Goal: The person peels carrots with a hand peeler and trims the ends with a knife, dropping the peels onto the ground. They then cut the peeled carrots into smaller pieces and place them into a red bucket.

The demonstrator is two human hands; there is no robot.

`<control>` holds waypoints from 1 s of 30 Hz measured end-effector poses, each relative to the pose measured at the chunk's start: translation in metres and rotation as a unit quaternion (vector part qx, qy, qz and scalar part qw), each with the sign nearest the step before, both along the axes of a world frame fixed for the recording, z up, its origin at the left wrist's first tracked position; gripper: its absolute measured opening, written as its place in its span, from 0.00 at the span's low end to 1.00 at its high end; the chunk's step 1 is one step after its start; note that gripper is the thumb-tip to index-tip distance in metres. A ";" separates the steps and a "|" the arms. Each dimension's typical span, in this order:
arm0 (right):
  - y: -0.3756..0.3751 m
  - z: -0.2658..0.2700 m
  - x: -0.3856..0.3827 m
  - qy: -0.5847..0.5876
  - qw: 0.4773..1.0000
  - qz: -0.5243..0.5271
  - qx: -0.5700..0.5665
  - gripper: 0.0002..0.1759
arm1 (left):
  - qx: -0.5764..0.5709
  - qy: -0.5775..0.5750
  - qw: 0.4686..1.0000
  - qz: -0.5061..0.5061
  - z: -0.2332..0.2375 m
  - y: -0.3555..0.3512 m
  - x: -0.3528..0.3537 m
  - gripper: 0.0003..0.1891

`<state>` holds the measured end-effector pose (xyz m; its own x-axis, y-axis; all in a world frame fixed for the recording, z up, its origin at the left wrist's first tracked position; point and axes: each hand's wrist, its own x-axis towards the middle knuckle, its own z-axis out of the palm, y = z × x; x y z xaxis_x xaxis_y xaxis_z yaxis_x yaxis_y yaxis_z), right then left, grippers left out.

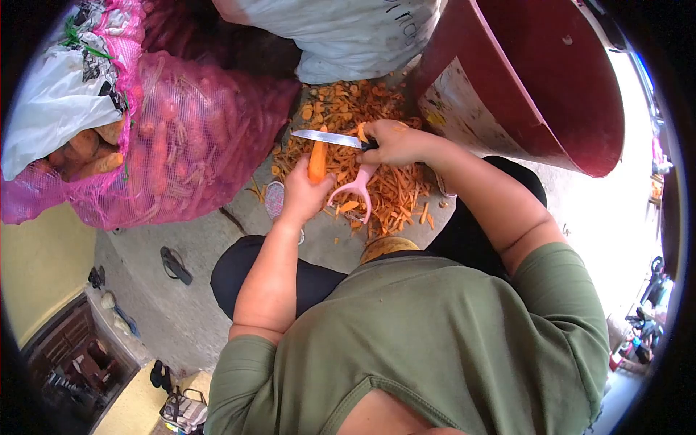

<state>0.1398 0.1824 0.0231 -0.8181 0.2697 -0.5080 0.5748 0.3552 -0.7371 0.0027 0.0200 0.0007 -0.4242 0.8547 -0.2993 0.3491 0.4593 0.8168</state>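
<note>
My left hand (303, 194) is closed around a peeled orange carrot (317, 164), which points away from me. Closed on the black handle of a knife (330, 138) is my right hand (395, 143). The knife's blade lies level across the carrot's upper part in this view. A pink peeler (355, 188) hangs below the right hand, its handle's top reaching up into the fingers. By those fingers is a bit of orange (362, 131). Under both hands, a heap of orange peelings and carrot pieces (395, 190) spreads over the floor.
A pink mesh sack (196, 138) full of carrots stands at the left. Behind the heap is a white sack (355, 43). A large dark red tub (500, 80) rises at the right, close to my right forearm. A dark sandal (175, 266) lies on the concrete floor (196, 312).
</note>
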 end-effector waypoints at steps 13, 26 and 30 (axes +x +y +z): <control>-0.006 -0.019 0.003 0.060 0.988 -0.024 0.141 0.13 | 0.086 -0.370 0.910 0.166 -0.006 0.001 -0.007 0.10; -0.034 0.013 -0.002 0.019 0.944 0.076 0.321 0.09 | 0.064 -0.508 0.788 0.342 -0.001 0.013 -0.003 0.12; -0.038 -0.003 -0.002 0.018 0.958 0.045 0.284 0.08 | 0.080 -0.509 0.783 0.349 -0.002 0.013 -0.007 0.10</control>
<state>0.1380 0.1446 0.0200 -0.8652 0.4213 -0.2720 0.5009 0.7515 -0.4293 -0.0046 0.0327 -0.0013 -0.4154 0.5826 -0.6986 -0.8109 0.1108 0.5746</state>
